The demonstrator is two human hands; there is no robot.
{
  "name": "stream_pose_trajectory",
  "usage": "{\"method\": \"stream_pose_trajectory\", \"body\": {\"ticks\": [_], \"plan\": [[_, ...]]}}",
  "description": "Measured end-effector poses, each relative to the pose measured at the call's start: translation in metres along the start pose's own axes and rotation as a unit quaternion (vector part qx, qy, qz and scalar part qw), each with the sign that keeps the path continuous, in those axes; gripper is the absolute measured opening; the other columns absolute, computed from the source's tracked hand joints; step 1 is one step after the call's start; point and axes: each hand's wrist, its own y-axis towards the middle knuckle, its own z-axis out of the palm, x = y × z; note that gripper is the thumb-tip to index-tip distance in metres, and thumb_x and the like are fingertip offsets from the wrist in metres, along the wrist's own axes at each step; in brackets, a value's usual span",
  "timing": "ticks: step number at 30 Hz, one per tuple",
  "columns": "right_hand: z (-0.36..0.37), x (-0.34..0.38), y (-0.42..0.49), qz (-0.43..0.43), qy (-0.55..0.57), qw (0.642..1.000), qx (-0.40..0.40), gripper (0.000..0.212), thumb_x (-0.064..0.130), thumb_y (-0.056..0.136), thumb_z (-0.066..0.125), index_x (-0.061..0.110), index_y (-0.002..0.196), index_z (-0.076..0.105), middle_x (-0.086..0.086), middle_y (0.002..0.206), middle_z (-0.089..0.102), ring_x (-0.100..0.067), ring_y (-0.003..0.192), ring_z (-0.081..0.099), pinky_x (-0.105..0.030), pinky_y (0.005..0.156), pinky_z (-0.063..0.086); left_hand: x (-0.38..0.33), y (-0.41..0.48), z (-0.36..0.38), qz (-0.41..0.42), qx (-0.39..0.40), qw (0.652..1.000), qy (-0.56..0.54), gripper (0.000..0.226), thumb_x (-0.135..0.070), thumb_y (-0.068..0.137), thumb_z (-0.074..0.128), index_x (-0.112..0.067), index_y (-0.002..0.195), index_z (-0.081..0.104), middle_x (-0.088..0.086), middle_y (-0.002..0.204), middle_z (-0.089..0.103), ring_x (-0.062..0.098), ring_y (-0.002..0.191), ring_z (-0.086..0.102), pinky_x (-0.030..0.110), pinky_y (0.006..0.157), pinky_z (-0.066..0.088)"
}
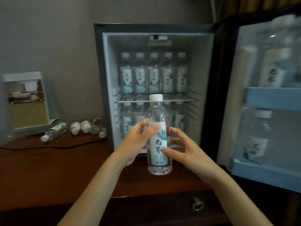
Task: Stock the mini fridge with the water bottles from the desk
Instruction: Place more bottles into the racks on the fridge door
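The water bottle [158,141] stands upright between both hands, cap up, its long axis vertical and in line with the bottles already standing in the fridge. The left hand [138,141] grips it high, thumb across the top edge of the label and fingers wrapped behind the shoulder. The right hand [182,147] holds it lower, thumb pressed on the label and fingers curled round the far side. The two hands close on it from opposite sides, left above right.

The open mini fridge [104,79] lies straight ahead of the grip. The wire shelf [179,100] sits level with the bottle's cap. The upper row of bottles [154,75] looks full across its front. The lower row [128,121] shows bottles to the left and right of the grip, but the held bottle hides the middle, so a free slot there cannot be confirmed.

The likely move is a straight push away from the body, keeping the bottle upright and its cap below the shelf.

The fridge door [268,98], swung open on the right-hand side, already carries bottles in its racks. More bottles [53,132] lie on their sides on the desk [65,168], well off to the left of the grip, nearer the left hand.
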Motion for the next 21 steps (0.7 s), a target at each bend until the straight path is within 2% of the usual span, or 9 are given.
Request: {"method": "stream_pose_trajectory", "body": {"ticks": [3,6,10,12,14,16,21], "plan": [[-0.035,-0.001,-0.032,-0.021,0.008,0.998,-0.051,0.053,0.017,0.083,0.070,0.041,0.123,0.046,0.008,0.110,0.068,-0.007,0.104,0.064,-0.025,0.083,0.055,-0.004,0.010,0.051,0.019,0.078,0.997,-0.020,0.039,-0.030,0.079,0.056,-0.015,0.115,0.058,0.002,0.098,0.072,0.019,0.090,0.069,0.026,0.064,0.055],[-0.068,0.000,-0.060,-0.030,0.002,0.994,-0.103,0.058,0.017,0.081,0.072,0.037,0.127,0.044,0.001,0.110,0.068,-0.014,0.103,0.065,-0.034,0.085,0.055,-0.008,0.019,0.096,0.033,0.140,0.989,-0.036,0.039,-0.029,0.081,0.059,-0.019,0.119,0.054,-0.002,0.098,0.072,0.016,0.093,0.069,0.025,0.069,0.055],[-0.106,0.003,-0.091,-0.037,-0.003,0.988,-0.151,0.058,0.018,0.074,0.071,0.026,0.125,0.046,-0.003,0.104,0.071,-0.017,0.095,0.069,-0.029,0.077,0.056,-0.009,0.031,0.143,0.060,0.195,0.978,-0.041,0.045,-0.033,0.084,0.063,-0.026,0.127,0.050,0.000,0.113,0.068,0.018,0.106,0.064,0.036,0.084,0.055],[-0.122,0.001,-0.104,-0.045,-0.007,0.983,-0.180,0.058,0.018,0.075,0.076,0.026,0.125,0.047,-0.007,0.101,0.071,-0.021,0.093,0.069,-0.032,0.078,0.057,-0.010,0.036,0.162,0.078,0.213,0.973,-0.037,0.054,-0.039,0.079,0.068,-0.030,0.129,0.049,-0.001,0.118,0.065,0.014,0.110,0.062,0.035,0.087,0.054],[-0.137,-0.003,-0.116,-0.055,-0.025,0.976,-0.209,0.061,0.025,0.072,0.078,0.031,0.125,0.047,-0.009,0.100,0.070,-0.025,0.093,0.069,-0.034,0.080,0.057,-0.014,0.042,0.179,0.106,0.207,0.973,-0.012,0.053,-0.037,0.078,0.071,-0.034,0.126,0.051,-0.006,0.116,0.065,0.006,0.108,0.061,0.024,0.083,0.053],[-0.151,-0.008,-0.125,-0.065,-0.061,0.966,-0.244,0.062,0.030,0.070,0.079,0.039,0.123,0.047,-0.005,0.100,0.069,-0.021,0.092,0.069,-0.030,0.078,0.056,-0.019,0.046,0.194,0.143,0.175,0.974,0.021,0.042,-0.035,0.078,0.070,-0.039,0.116,0.054,-0.012,0.110,0.063,0.001,0.101,0.062,0.018,0.080,0.051],[-0.185,-0.014,-0.140,-0.077,-0.108,0.938,-0.320,0.070,0.023,0.066,0.073,0.036,0.126,0.040,0.008,0.107,0.066,-0.013,0.100,0.066,-0.029,0.085,0.053,-0.028,0.060,0.221,0.225,0.095,0.968,0.064,0.024,-0.016,0.084,0.066,-0.035,0.098,0.061,-0.013,0.103,0.064,-0.001,0.091,0.062,0.015,0.075,0.052]]}}
